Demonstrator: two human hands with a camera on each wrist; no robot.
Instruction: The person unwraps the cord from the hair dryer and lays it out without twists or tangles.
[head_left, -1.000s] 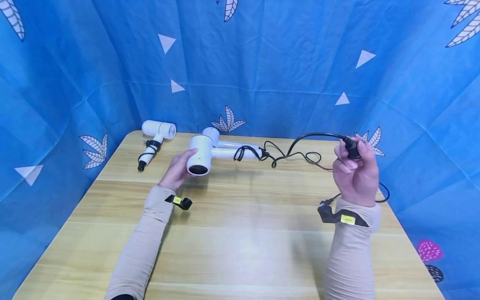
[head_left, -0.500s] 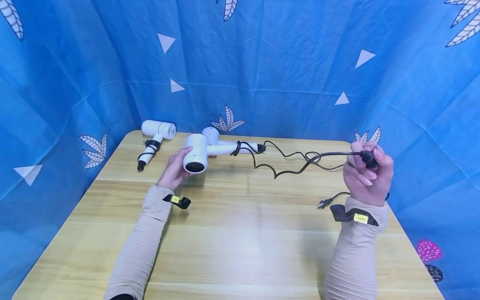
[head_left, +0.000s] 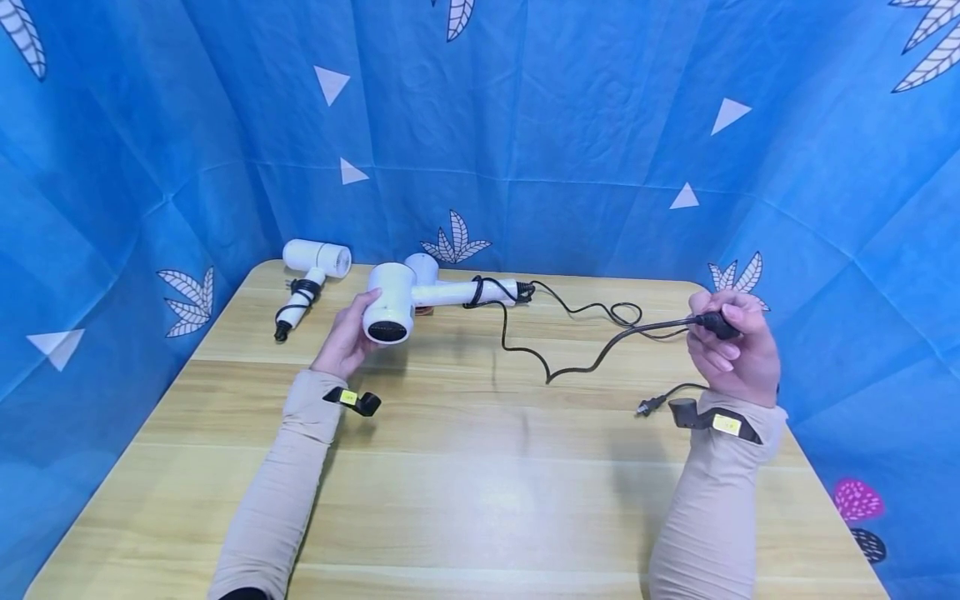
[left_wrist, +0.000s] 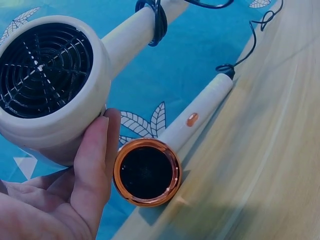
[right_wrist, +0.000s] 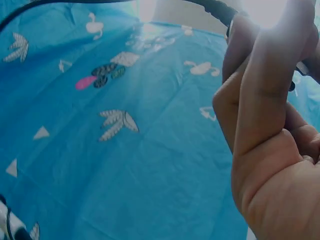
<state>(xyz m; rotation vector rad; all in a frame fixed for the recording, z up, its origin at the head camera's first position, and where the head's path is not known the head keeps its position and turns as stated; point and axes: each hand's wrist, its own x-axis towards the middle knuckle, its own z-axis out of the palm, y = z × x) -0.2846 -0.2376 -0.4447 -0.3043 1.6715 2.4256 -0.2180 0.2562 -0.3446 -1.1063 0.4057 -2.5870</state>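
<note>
In the head view my left hand (head_left: 345, 340) grips a white hair dryer (head_left: 387, 300) by its round head, raised above the table. The handle points right, with a loop of black cord (head_left: 573, 368) still round it. My right hand (head_left: 738, 354) pinches the black plug (head_left: 718, 324) at the end of this cord, which sags between the hands. Behind the held dryer lies a second white hair dryer (left_wrist: 185, 130), mostly hidden in the head view; its copper rim shows in the left wrist view. The plug's far side is hidden by the fingers.
A third white hair dryer (head_left: 318, 260), its cord wound round the handle, lies at the table's back left. The second dryer's cord (head_left: 622, 315) runs right across the wooden table (head_left: 450, 517), and a two-pin plug (head_left: 649, 407) lies near my right wrist. A blue curtain (head_left: 570, 117) encloses the table.
My right hand has moved right with the plug, and less cord is wound round the handle. The cord arched up before and now hangs in a low sag. My left hand has shifted slightly left.
</note>
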